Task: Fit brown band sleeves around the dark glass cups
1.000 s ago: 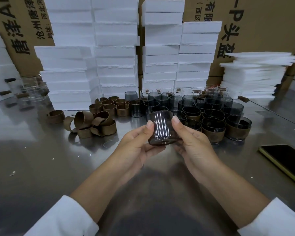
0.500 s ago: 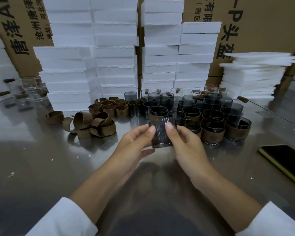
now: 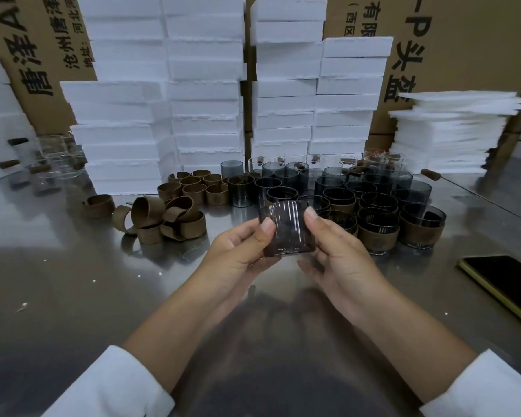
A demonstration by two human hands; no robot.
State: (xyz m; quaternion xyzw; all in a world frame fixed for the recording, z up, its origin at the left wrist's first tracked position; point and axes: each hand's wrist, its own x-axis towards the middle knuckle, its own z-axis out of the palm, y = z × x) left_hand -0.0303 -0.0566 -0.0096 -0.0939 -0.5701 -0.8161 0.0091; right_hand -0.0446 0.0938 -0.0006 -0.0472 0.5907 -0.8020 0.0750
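Nearest to me, at the bottom of the frame, two white sleeves (image 3: 109, 383) lead up bare forearms to the centre. There my left grip (image 3: 238, 254) and right grip (image 3: 337, 254) both close on one dark glass cup (image 3: 286, 227), thumbs pressed on its near wall and fingers curled beneath. The cup hangs tilted above the steel surface (image 3: 73, 296), touching nothing but my fingers. Its lower part looks brownish, but I cannot tell whether a band sits on it. At the right edge lies a dark phone (image 3: 506, 284), well apart. Left of centre is a tangled heap of loose brown bands (image 3: 166, 218), with tidier upright bands (image 3: 199, 188) behind it. Just beyond my fingertips stand sleeved cups (image 3: 376, 236), and behind those a tight cluster of bare dark cups (image 3: 343, 188). Stacked white foam boxes (image 3: 205, 94) and printed cartons (image 3: 463, 40) fill the upper frame. My worries are these: the glass is smooth and held only by fingertips, so a loose pinch could drop it onto the steel or into the packed cups ahead. Reaching left for a band would leave one grip carrying it. A stiff band pushed on askew could also jam, and forcing it might twist the cup out of my fingers.
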